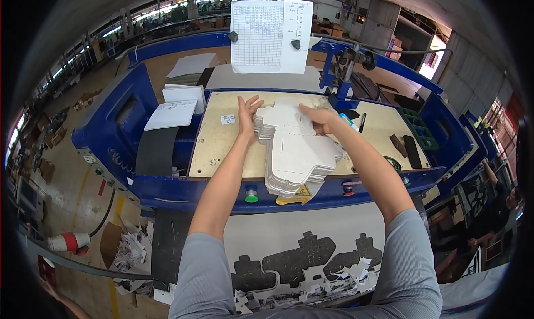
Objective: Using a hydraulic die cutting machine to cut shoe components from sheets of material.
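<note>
On plywood bench (pixel 219 146), both hands (pixel 246 114) against stacked die-cut white cardboard (pixel 295 152).

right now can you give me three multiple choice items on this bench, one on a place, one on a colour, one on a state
1. Where does the stack of white cardboard cutouts lie?
A on the wooden board
B on the floor
C on the grey sheet

2. What colour is the round button on the blue frame?
A red
B green
C yellow

3. How is the left hand?
A a fist
B open, fingers spread at the stack's edge
C holding a pen

Answers: 1 A, the stack rests on the wooden board; 2 B, its cap shows green; 3 B, fingers are splayed while the right hand presses on top.
</note>
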`<action>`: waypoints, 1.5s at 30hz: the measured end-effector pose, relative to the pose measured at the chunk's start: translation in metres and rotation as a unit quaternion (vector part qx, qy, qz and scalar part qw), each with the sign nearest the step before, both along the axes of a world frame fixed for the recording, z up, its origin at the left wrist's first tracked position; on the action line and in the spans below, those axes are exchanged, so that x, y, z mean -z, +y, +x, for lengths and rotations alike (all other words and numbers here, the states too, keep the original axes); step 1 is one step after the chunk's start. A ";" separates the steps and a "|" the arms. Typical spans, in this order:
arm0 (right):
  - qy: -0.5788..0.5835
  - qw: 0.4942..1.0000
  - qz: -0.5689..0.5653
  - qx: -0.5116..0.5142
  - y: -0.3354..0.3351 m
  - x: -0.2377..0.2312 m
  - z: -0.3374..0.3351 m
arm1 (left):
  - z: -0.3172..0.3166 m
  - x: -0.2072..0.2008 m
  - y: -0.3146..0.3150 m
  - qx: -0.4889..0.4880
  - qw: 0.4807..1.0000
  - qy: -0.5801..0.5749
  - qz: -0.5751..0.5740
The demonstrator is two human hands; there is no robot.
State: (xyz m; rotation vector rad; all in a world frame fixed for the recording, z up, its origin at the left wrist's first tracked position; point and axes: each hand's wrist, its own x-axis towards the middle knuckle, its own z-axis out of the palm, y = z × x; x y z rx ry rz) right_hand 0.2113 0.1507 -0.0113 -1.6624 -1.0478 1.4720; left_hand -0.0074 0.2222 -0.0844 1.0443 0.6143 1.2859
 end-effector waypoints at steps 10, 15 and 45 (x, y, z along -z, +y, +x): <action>-0.221 0.974 0.024 0.048 0.006 -0.003 -0.030 | 0.007 -0.003 -0.005 -0.004 0.995 0.084 0.055; -0.233 0.970 0.053 0.042 -0.007 -0.009 -0.045 | -0.009 0.003 0.001 -0.028 0.988 0.120 0.090; -0.318 0.943 0.081 0.053 0.008 0.007 -0.028 | 0.011 -0.003 -0.006 -0.361 0.891 0.274 0.023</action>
